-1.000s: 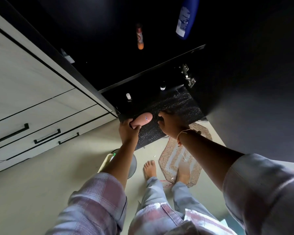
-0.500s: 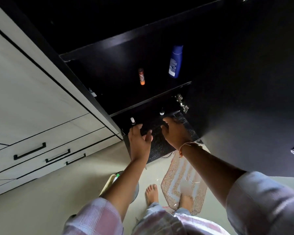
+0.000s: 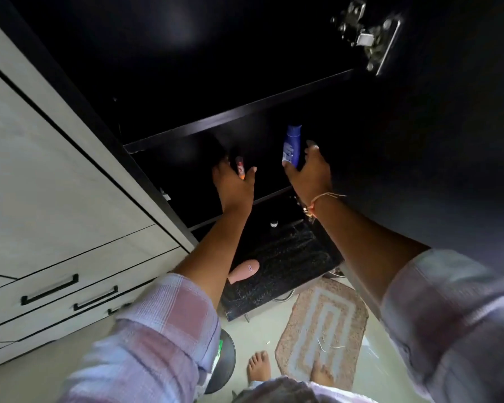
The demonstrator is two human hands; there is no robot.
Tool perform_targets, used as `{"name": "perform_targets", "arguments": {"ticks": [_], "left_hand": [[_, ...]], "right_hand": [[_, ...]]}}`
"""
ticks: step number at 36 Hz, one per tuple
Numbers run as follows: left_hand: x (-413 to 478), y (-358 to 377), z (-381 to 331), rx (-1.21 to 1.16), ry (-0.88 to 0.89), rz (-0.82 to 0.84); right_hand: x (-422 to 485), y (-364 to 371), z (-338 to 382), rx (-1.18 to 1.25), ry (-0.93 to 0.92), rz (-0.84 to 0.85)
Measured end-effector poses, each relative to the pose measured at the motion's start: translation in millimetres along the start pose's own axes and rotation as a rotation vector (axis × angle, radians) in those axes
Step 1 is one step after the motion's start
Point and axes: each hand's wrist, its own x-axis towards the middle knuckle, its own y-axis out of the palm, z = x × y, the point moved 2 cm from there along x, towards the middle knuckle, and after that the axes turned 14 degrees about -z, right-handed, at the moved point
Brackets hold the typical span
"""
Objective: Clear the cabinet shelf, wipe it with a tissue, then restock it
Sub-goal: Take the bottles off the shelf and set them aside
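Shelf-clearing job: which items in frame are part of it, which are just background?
Job items:
- blue bottle, right hand closing around it
- small orange tube, left hand reaching at it
- pink bottle lying on the dark counter
- cabinet shelf

Background:
- floor mat
- drawer handles
- door hinge
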Motion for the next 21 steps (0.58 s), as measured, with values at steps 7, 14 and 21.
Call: {"name": "perform_targets", "arguments": {"ticks": [7, 14, 21], "left_hand": [[15, 10, 5, 0.022, 0.002, 0.077], [15, 10, 4, -0.035, -0.052, 0.097], [3, 0, 10, -0.127, -0.094, 0.087]], "right_hand": [[18, 16, 4, 0.053, 0.116, 0.006], [20, 16, 11, 0.142, 0.15, 0.0], [-3, 5, 17, 0.224, 0.133, 0.038]]}}
